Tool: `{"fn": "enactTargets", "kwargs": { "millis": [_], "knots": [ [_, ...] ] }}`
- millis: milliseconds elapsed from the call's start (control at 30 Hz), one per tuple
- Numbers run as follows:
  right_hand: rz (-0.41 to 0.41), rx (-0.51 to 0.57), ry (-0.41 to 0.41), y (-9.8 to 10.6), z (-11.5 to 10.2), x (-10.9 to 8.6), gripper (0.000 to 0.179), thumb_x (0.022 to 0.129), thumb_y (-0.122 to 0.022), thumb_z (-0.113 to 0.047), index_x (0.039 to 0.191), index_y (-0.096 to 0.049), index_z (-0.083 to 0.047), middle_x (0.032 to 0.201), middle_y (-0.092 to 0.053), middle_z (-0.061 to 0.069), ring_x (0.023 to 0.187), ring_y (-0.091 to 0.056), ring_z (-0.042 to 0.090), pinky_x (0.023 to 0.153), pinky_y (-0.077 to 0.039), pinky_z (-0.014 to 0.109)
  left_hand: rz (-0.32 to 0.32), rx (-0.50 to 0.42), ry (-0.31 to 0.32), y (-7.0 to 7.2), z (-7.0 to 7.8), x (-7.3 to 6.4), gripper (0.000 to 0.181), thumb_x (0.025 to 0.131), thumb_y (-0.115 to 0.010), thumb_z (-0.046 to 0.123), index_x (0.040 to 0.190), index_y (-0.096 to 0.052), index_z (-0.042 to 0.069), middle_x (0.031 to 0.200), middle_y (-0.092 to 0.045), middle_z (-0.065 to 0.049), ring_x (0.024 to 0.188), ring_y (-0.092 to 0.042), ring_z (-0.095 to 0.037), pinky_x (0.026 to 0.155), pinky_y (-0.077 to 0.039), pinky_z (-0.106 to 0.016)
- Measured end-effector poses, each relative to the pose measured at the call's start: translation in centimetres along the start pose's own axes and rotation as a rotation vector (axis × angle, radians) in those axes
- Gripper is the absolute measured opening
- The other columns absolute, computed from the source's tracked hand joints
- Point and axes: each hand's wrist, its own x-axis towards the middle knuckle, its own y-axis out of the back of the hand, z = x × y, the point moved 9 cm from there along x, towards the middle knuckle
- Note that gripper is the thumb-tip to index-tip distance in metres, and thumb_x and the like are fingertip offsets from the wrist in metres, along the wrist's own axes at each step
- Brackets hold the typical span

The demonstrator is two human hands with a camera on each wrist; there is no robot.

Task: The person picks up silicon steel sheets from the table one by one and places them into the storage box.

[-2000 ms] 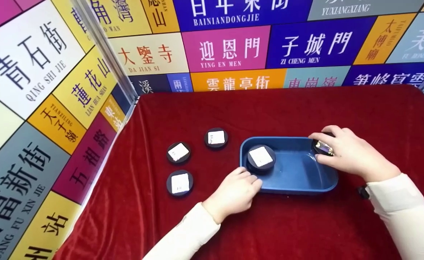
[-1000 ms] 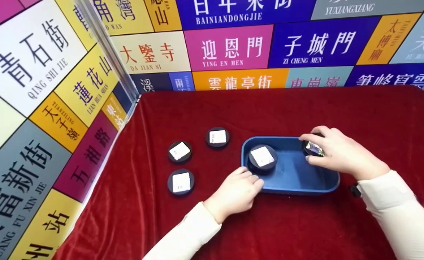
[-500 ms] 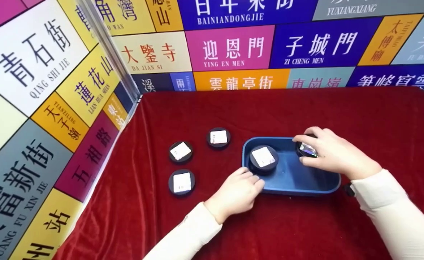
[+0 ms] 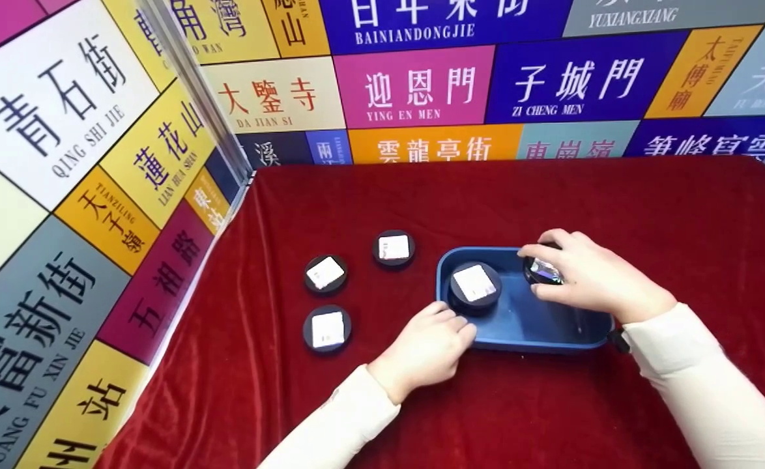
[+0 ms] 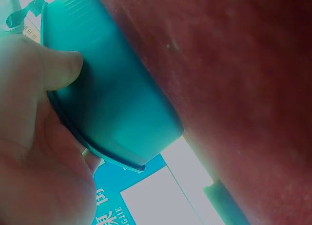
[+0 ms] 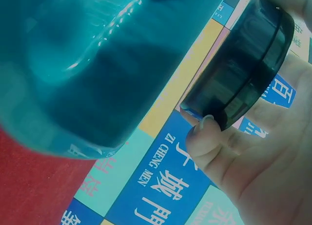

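Observation:
A blue plastic tub [image 4: 519, 324] sits on the red cloth. My left hand [image 4: 429, 345] grips its near left rim; the left wrist view shows the thumb on the tub's outer wall [image 5: 112, 88]. Inside, at the left end, lies a round black case [image 4: 476, 286] with a white label on top. Over the tub's right half, my right hand [image 4: 584, 277] holds another round black case [image 4: 544, 270] with a shiny face, between thumb and fingers. In the right wrist view that case [image 6: 239, 64] is tilted on edge, above the tub floor.
Left of the tub, three more round black cases with white labels lie on the cloth: one at the back [image 4: 393, 248], one in the middle [image 4: 325, 273], one nearer [image 4: 327, 329]. Panels with printed signs [image 4: 415, 88] stand behind and at the left.
My right hand has moved left, carrying the case from the tub's right end toward its middle. My left hand keeps its grip on the rim, and the other cases stay put.

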Motion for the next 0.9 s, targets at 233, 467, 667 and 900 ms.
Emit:
{"fn": "enactTargets", "kwargs": {
  "millis": [233, 467, 667, 900],
  "knots": [
    [0.023, -0.001, 0.016, 0.1, -0.5, 0.2, 0.052, 0.083, -0.072, -0.035, 0.134, -0.064, -0.024, 0.128, -0.057, 0.012, 0.110, -0.052, 0.030, 0.086, -0.051, 0.048, -0.004, -0.006, -0.002, -0.1, 0.0, 0.0, 0.007, 0.087, -0.055, 0.012, 0.083, -0.057, 0.017, 0.080, -0.063, 0.006, 0.079, -0.062, -0.015, 0.090, -0.045, -0.032],
    [0.025, 0.003, 0.038, -0.1, -1.0, 0.6, 0.052, 0.084, -0.071, -0.034, 0.134, -0.064, -0.024, 0.128, -0.057, 0.012, 0.108, -0.053, 0.030, 0.084, -0.052, 0.048, -0.016, -0.009, -0.002, -0.2, -0.1, 0.1, 0.006, 0.087, -0.057, 0.013, 0.083, -0.056, 0.017, 0.080, -0.063, 0.006, 0.080, -0.062, -0.015, 0.090, -0.044, -0.032],
    [0.024, 0.004, 0.072, -0.3, -1.7, 0.9, 0.051, 0.083, -0.071, -0.033, 0.133, -0.064, -0.024, 0.128, -0.057, 0.013, 0.108, -0.053, 0.032, 0.084, -0.052, 0.049, -0.022, -0.009, 0.000, -0.2, 0.0, 0.1, 0.005, 0.087, -0.057, 0.014, 0.084, -0.057, 0.017, 0.081, -0.064, 0.006, 0.081, -0.062, -0.015, 0.091, -0.044, -0.032],
    [0.026, -0.001, 0.076, -0.6, -1.9, 1.2, 0.052, 0.082, -0.072, -0.035, 0.132, -0.065, -0.024, 0.127, -0.058, 0.011, 0.108, -0.053, 0.029, 0.084, -0.053, 0.047, -0.026, -0.009, 0.003, -0.3, -0.1, 0.1, 0.004, 0.088, -0.057, 0.014, 0.085, -0.057, 0.017, 0.082, -0.064, 0.006, 0.081, -0.062, -0.015, 0.091, -0.044, -0.033]
  ]
}}
